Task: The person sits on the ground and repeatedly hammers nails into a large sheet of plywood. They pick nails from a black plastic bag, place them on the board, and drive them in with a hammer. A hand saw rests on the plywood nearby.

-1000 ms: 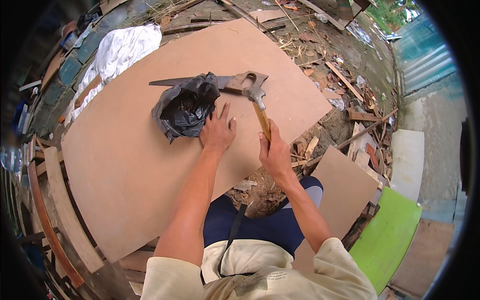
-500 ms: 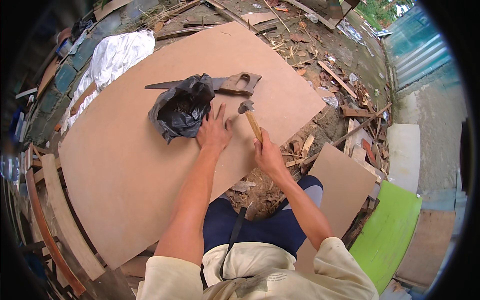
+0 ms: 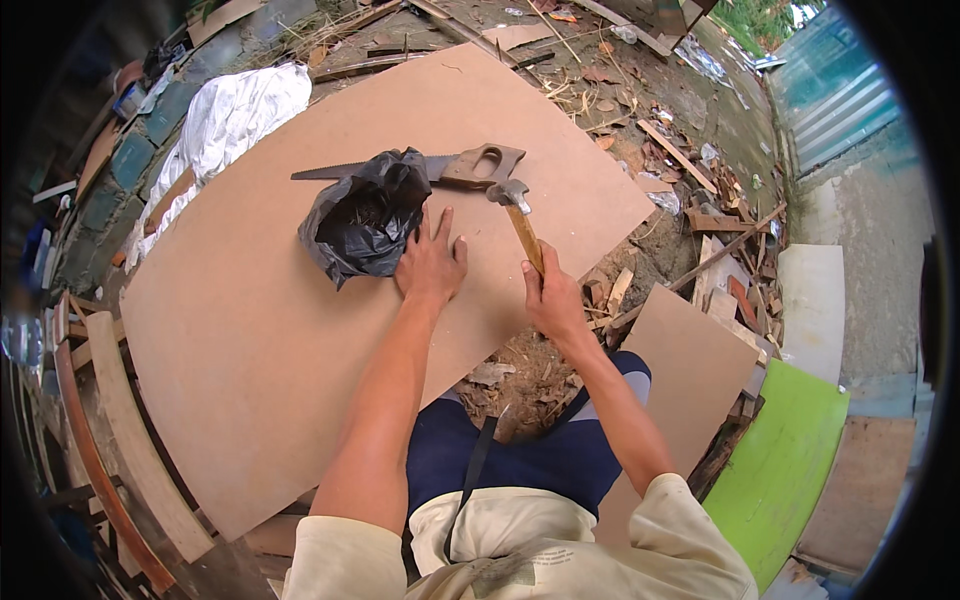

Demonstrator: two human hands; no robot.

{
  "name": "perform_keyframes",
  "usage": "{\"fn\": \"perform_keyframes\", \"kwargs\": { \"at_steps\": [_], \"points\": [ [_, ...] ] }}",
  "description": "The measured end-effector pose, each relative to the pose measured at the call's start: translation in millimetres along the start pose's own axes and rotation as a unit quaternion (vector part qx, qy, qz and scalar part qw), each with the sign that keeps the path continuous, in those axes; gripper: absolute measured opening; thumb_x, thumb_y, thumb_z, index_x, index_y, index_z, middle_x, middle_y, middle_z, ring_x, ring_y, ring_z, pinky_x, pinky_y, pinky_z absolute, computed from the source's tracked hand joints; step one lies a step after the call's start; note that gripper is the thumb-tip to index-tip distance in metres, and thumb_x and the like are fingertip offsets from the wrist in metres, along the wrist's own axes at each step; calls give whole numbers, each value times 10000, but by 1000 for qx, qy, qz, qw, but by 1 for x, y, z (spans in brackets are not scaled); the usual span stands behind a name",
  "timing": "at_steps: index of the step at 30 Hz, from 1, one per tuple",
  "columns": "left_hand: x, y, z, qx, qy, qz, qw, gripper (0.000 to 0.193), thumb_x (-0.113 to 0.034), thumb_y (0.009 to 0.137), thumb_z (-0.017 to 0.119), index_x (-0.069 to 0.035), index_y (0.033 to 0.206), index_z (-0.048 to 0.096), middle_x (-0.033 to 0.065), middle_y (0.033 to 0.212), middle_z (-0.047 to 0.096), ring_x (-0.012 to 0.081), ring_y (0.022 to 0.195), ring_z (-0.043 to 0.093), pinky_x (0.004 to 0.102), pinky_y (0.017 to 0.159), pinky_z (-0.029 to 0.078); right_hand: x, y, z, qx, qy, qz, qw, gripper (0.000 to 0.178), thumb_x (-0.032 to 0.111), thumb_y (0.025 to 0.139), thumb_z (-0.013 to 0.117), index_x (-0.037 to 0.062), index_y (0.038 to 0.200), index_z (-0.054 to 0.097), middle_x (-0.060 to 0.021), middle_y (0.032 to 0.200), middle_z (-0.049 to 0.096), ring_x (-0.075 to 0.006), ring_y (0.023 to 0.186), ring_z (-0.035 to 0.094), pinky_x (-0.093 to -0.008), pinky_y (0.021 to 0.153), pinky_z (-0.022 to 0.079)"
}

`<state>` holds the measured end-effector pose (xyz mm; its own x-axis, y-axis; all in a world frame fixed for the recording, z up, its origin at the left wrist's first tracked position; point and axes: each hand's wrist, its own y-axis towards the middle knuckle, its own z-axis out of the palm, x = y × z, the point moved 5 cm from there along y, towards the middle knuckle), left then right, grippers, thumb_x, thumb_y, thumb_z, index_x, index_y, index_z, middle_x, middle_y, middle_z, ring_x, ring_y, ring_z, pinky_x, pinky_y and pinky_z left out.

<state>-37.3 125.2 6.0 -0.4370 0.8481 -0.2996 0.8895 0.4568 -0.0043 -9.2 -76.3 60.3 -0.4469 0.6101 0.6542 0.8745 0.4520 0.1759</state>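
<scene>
A claw hammer (image 3: 524, 235) with a wooden handle is gripped in my right hand (image 3: 556, 298), its metal head close to the saw's handle and over the brown board (image 3: 250, 370). My left hand (image 3: 431, 264) lies on the board with fingers spread, right beside a black plastic bag (image 3: 350, 245). The bag stands with its mouth gaping; dark small contents inside are too fine to make out, possibly nails. Behind the bag a hand saw (image 3: 480, 168) rests flat, its blade partly hidden by the bag and its wooden handle to the right.
A white cloth or sack (image 3: 240, 105) lies beyond the board's far left edge. Wooden strips (image 3: 135, 430) stand at the left. Scrap wood and leaves litter the ground at the right, near a smaller brown panel (image 3: 680, 370) and a lime-green panel (image 3: 785, 465).
My right hand has shifted slightly right with the hammer, and the hammer's head is now higher in view, nearer the saw handle. My left hand stays on the board.
</scene>
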Motion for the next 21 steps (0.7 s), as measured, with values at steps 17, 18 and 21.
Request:
{"fn": "perform_keyframes", "kwargs": {
  "at_steps": [17, 18, 21],
  "points": [
    [-9, -5, -16, 71, -16, -22, 997, 623, -431, 1018, 470, -286, 1607, 329, 76, 1710, 174, 339, 1445, 404, 469, 1108, 466, -66, 57, -19, 72, -148, -176, 971, 280, 241, 971, 659, 75, 1176, 567, -153, 838, 716, -358, 696, 698, -455, 575, 541],
    [-7, -4, -15, 60, -16, -20, 998, 621, -426, 1017, 472, -284, 1606, 334, 76, 1710, 175, 342, 1439, 411, 470, 1103, 470, -60, 58, -24, 45, -115, -204, 971, 275, 253, 977, 649, 78, 1173, 567, -153, 832, 717, -360, 691, 698, -459, 574, 540],
    [-6, 0, -13, 40, -15, -9, 999, 619, -421, 1018, 475, -278, 1605, 340, 87, 1708, 181, 359, 1419, 433, 481, 1087, 479, -67, 59, -23, 80, -111, -273, 952, 282, 295, 989, 628, 86, 1170, 571, -153, 852, 722, -352, 682, 701, -457, 572, 541]
  ]
}}
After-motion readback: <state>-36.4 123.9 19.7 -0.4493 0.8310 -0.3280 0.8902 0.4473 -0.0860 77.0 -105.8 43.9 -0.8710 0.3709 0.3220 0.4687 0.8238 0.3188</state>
